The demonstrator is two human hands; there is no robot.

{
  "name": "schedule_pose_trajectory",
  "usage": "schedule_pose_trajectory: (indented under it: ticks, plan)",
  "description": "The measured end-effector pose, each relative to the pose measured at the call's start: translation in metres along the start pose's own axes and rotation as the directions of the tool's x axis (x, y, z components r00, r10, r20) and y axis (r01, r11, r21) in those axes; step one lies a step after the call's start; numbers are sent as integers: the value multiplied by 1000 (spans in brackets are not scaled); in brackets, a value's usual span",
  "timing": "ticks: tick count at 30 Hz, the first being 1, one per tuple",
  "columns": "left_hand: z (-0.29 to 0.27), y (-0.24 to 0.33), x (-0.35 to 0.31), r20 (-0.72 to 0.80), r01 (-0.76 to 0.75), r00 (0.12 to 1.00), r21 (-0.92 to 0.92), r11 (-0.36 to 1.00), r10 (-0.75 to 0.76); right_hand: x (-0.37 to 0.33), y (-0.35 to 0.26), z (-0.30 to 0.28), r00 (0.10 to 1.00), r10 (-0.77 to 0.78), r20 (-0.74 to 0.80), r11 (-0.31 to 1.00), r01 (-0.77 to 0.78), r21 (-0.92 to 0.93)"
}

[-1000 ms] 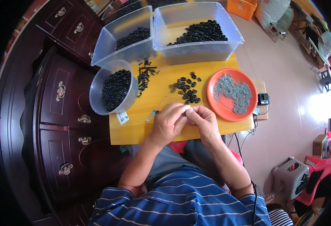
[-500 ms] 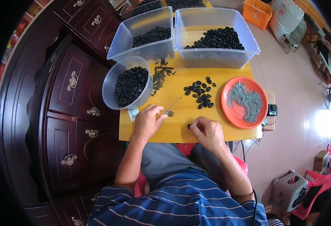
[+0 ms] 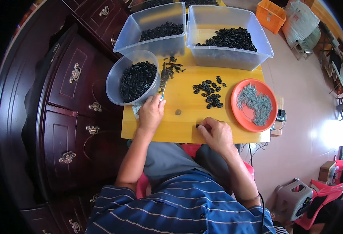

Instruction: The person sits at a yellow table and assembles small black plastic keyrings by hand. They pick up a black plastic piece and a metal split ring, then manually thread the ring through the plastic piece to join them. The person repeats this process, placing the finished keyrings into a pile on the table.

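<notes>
My left hand (image 3: 151,113) is closed around a slim tool (image 3: 163,93) with a thin shaft and a bluish part by my fingers. It is beside the round clear tub (image 3: 113,91), which holds many small black oval pieces. My right hand (image 3: 217,134) pinches a small black piece (image 3: 198,126) near the table's front edge; most of the piece is hidden by my fingers. Between my hands lies a small brownish block (image 3: 178,112). A loose cluster of black two-holed oval pieces (image 3: 209,93) lies beyond my right hand.
An orange-red plate (image 3: 235,111) of small grey metal bits stands at the right of the yellow table (image 3: 179,134). Two clear bins (image 3: 230,55) with black pieces are at the back. Small dark scraps (image 3: 169,70) lie beside the tub. A dark cabinet (image 3: 62,117) flanks the left.
My left hand has moved away from me and slightly left toward the tub, and the tool now points more upright. The right hand keeps its pinch, almost in place.
</notes>
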State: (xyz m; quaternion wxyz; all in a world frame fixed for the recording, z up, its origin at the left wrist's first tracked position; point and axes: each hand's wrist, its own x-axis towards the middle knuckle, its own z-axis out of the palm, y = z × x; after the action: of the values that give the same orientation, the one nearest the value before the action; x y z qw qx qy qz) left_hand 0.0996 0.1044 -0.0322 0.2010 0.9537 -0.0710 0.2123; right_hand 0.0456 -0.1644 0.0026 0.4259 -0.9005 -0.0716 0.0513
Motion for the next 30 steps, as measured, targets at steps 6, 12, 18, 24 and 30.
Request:
schedule_pose_trajectory:
  ticks: [6, 12, 18, 24, 30]
  plan:
    - [-17, 14, -5, -43, -49, 998, -60, 997, 47, 7, 5, 6, 1000, -10, -9, 996, 9, -83]
    - [-35, 28, -9, -20, -21, 1000, -217, 976, 17, 24, -10, 13, 998, 5, 58, 979, 7, -202]
    - [-28, 40, 4, -26, -70, 998, -328, 942, 65, 55, -17, 39, 998, -63, 27, 956, 68, -287]
    - [-17, 56, 12, 12, -155, 986, -327, 932, 167, 45, -9, 30, 993, -113, -30, 979, 106, -175]
    - [19, 81, 27, 139, -211, 954, -322, 923, 267, 13, 6, -3, 989, -144, 39, 989, 145, -40]
